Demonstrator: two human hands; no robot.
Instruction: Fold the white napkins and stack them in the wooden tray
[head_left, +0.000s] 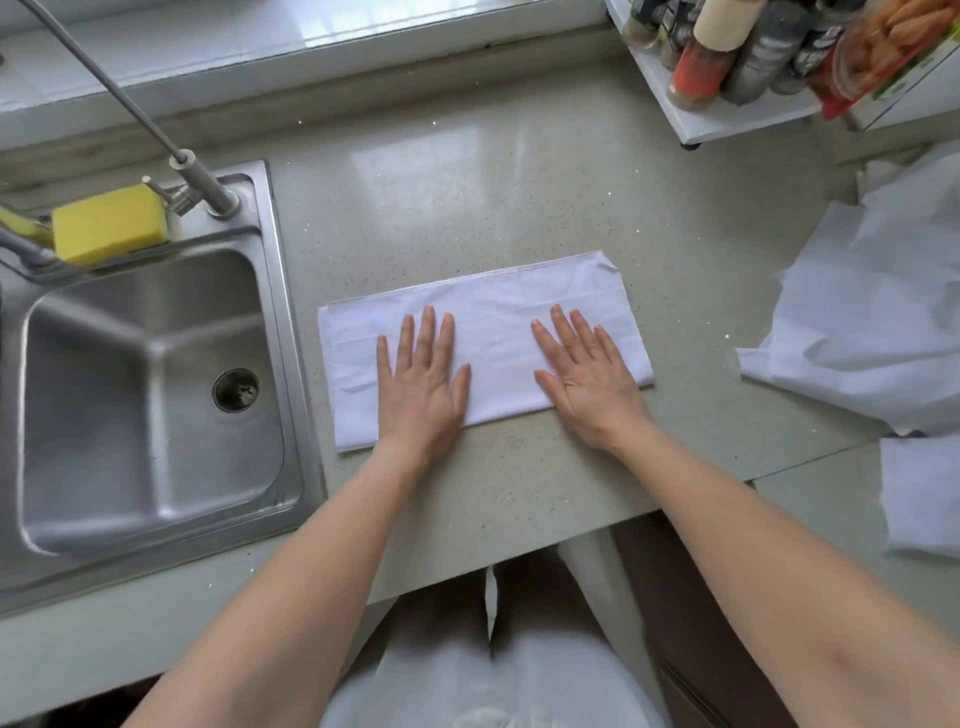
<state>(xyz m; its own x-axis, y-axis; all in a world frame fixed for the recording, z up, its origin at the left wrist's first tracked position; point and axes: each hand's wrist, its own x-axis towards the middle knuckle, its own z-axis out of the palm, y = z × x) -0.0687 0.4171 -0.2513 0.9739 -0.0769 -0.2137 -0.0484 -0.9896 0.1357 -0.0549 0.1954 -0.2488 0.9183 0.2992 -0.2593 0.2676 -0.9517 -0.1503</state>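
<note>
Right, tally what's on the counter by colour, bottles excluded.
White: 3, the folded napkin under both hands, the loose cloth pile, the cloth piece at the right edge.
Yellow: 1, the sponge.
Total: 4

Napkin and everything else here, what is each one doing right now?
Napkin: folded into a strip, flat on the counter.
Left hand: open, pressing the napkin.
Right hand: open, pressing the napkin.
Napkin pile: unfolded, rumpled.
Sink: no water.
Sponge: on the sink's rim.
</note>
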